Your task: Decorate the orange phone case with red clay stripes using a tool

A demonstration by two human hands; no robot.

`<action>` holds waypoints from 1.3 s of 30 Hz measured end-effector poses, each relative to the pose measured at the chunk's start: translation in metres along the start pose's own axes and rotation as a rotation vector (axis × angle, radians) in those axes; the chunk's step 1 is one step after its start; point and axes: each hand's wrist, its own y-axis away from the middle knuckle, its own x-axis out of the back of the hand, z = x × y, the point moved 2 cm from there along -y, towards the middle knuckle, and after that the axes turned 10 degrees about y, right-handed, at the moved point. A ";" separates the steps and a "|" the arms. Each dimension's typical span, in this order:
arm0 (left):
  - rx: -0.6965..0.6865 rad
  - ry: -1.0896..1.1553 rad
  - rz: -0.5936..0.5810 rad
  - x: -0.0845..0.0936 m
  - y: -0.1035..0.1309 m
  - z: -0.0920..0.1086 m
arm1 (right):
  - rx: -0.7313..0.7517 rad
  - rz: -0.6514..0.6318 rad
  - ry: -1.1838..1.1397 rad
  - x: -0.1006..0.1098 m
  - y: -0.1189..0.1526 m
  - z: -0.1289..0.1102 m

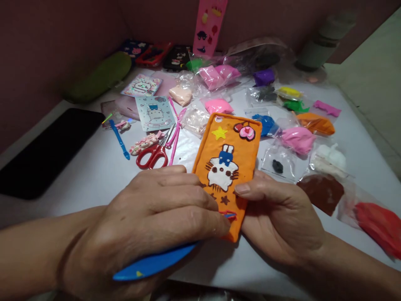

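My right hand [278, 209] grips an orange clay-covered phone case [230, 175] by its right edge, thumb on its face. The case bears an upside-down white cat figure in blue, a yellow star, a pink and red cherry shape and small brown stars. My left hand [150, 209] is closed round a blue modelling tool [156, 263], whose broad end sticks out below the palm. Its blue tip meets a small red clay outline [231, 215] near the case's lower end. The left fingers hide part of the case's left side.
Red-handled scissors [152, 156], a light blue cat card [156, 113] and a black phone [46, 152] lie to the left. Bagged clay in many colours, such as pink clay [297, 139] and red clay [380, 225], spreads along the back and right. A bottle [322, 46] stands back right.
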 end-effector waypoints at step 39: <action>-0.027 0.046 -0.023 -0.001 -0.004 -0.002 | -0.028 0.023 0.016 0.000 -0.002 -0.001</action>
